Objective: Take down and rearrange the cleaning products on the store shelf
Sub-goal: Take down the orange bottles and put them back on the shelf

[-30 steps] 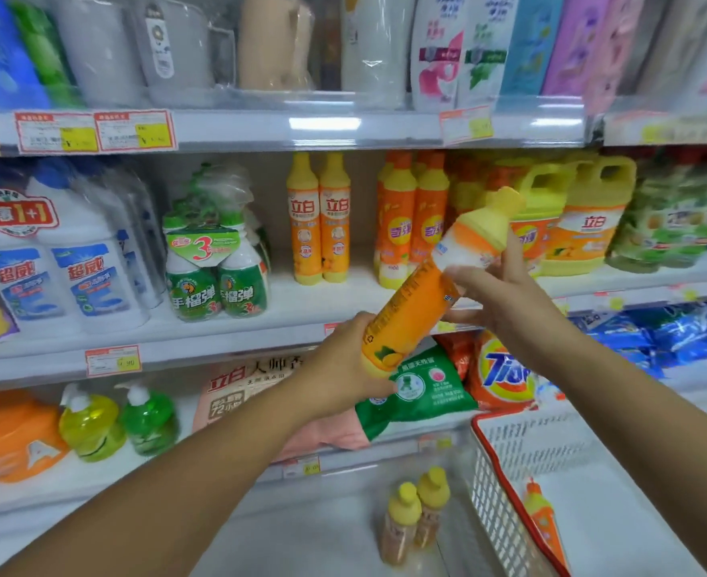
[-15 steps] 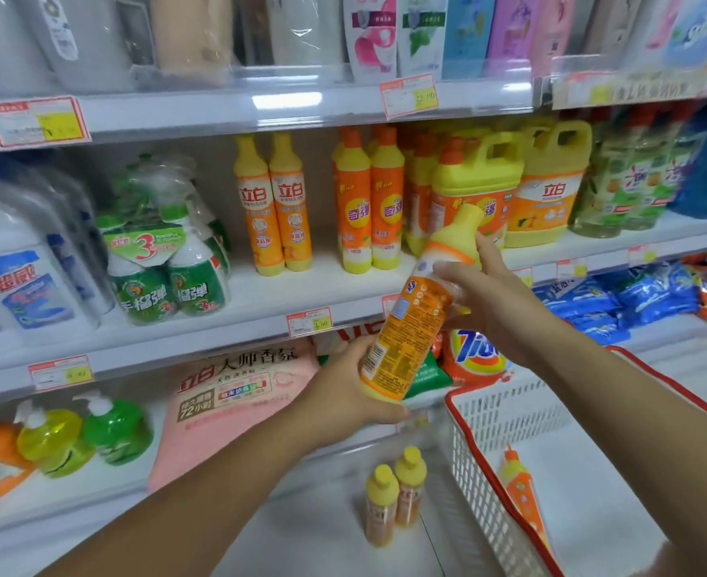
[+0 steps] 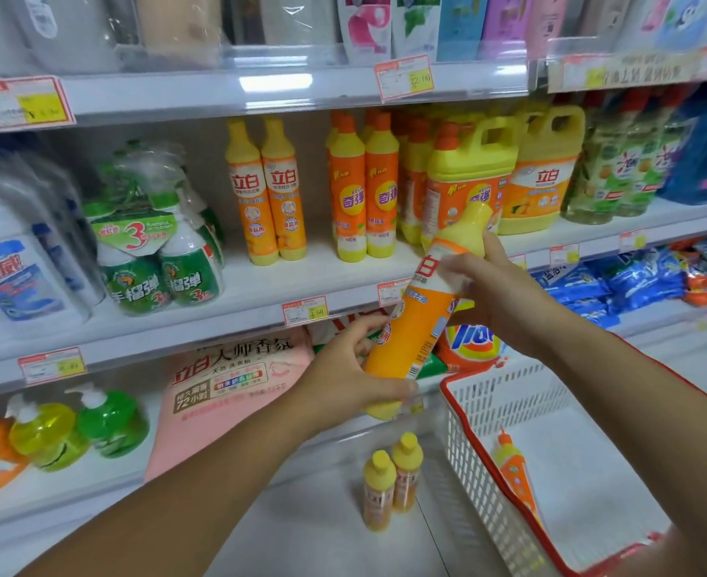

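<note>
Both arms reach forward, left hand (image 3: 345,378) gripping low, right hand (image 3: 495,304) curled higher up

Illumination is bright, even and diffuse, with only soft shadows beneath each shelf. A white overhead-light reflection glares on the upper shelf rail (image 3: 276,82), and the clear plastic guard (image 3: 227,56) above it shows hazy sheen. Wide-angle distortion bows the shelf lines and stretches the forearms at the lower edge. Motion blur smears the left-side white bottles (image 3: 14,260) and the far-right price strip (image 3: 635,70). Centre labels remain legible; small price-tag print is soft.
</note>
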A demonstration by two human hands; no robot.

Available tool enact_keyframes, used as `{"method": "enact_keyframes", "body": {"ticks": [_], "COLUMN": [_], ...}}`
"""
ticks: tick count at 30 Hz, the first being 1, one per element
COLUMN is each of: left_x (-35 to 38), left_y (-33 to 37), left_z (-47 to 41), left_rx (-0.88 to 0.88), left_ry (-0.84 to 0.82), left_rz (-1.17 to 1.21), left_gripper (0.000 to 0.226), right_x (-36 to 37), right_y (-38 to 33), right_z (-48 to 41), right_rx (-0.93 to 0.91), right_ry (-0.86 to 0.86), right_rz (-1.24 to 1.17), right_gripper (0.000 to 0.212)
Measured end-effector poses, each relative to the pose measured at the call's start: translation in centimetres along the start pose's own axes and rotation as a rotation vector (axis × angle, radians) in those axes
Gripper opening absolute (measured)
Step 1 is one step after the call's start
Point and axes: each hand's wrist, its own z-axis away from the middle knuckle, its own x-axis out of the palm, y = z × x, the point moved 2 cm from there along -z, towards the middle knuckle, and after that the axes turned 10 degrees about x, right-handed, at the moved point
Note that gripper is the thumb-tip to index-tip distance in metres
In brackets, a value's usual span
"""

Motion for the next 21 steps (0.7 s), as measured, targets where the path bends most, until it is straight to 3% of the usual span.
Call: {"method": "enact_keyframes", "body": {"ticks": [2,6,16,21], "left_x": [-0.2,-0.2,-0.4,-1.7], "left_y": [0.4,0.1,0.8,-2.8], "left_z": [0.2,0.3,0.3,1.9], "left_rx": [0.041,0.066,0.054,-0.043], "left_ry": [0.042,0.025,0.031,0.012], "left_rz": [-0.108,-0.241,-0.06,-0.134], "left_gripper": [0.077,0.082,0.05,0.053], "right_x": [-0.1,0.1,2.9,3.2], "right_y": [0.0,0.4,1.7,4.1], "right_z": [0.2,0.5,1.5,1.3], "right_rx": [0.001,-0.004,-0.032,0.108], "right_ry": [0.062,0.07,0.014,-0.188], "right_rz": [0.114,0.099,0.129,0.538], "right_gripper": [0.04,0.052,0.063,0.059]}}
